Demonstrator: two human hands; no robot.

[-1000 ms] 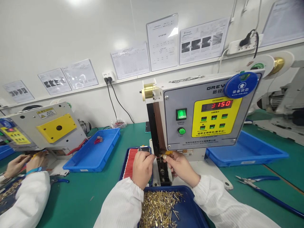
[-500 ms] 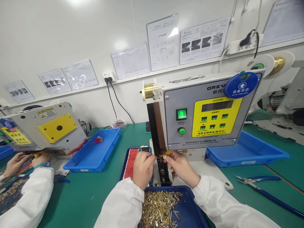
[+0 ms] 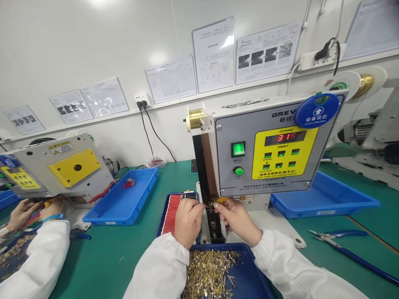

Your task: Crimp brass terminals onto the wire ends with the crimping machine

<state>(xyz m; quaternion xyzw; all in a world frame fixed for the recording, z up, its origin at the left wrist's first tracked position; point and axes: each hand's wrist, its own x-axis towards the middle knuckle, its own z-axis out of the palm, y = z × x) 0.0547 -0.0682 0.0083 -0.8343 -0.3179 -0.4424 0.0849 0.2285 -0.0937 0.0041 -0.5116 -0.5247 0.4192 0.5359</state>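
Observation:
My left hand (image 3: pixel 188 220) is closed in a pinch at the work point of the strip crimping machine (image 3: pixel 237 185), on what looks like a thin wire. Opposite it, my right hand (image 3: pixel 238 218) pinches with thumb and forefinger, beside a yellow guard piece (image 3: pixel 222 199); what it holds is too small to make out. The fingertips of both hands nearly meet at the black die holder (image 3: pixel 215 226). Below them, a dark blue tray (image 3: pixel 254 276) holds a heap of small gold-coloured metal pieces (image 3: pixel 212 272). Red wires (image 3: pixel 171 214) lie in rows in a tray left of the machine.
Blue-handled pliers (image 3: pixel 335 241) lie at the right. A blue bin (image 3: pixel 324 203) stands behind the machine's right side, another blue bin (image 3: pixel 121 203) at the left. Further left, a co-worker's hands (image 3: pixel 37 214) are at a second machine (image 3: pixel 68 166).
The machine's display was dark and now shows red digits. Both my hands have stayed in practically the same place. The co-worker's hands have shifted slightly.

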